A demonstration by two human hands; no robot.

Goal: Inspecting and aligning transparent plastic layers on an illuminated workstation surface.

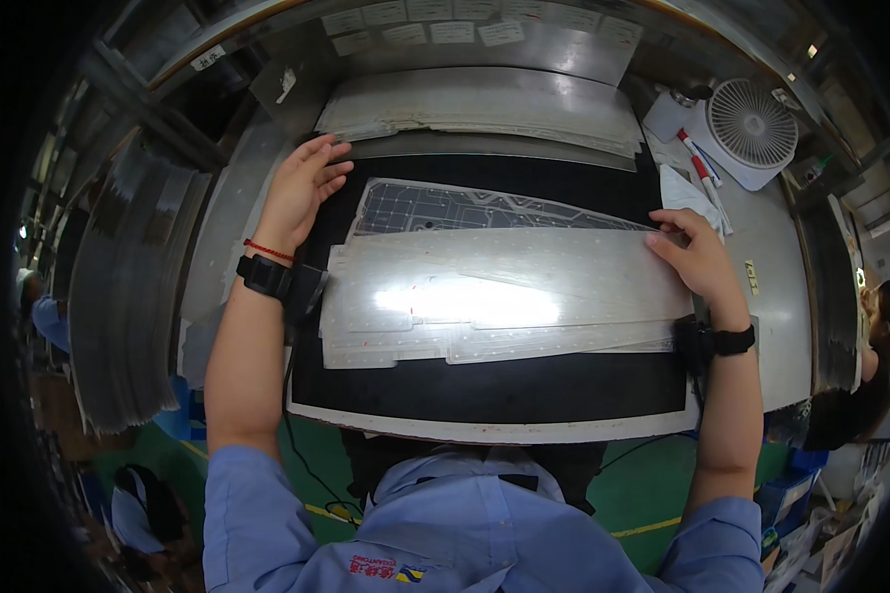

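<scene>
Black mat (485, 397) is covering the worktable (465, 430), beside one white fan (753, 124). On it, one pile of grey sheets (504, 272), number unclear, is lying with long axis left to right. Right hand (706, 255), the nearer, is touching the far right corner, pinching or not I cannot tell; left hand (302, 188), fingers loosely spread, is hovering beyond the far left corner.

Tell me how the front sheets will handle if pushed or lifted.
The front sheets look thin, so one may flex if lifted by an end. Their glare hints at smooth faces that could slide over each other. Lying flat over the black mat, they seem unlikely to roll.
</scene>
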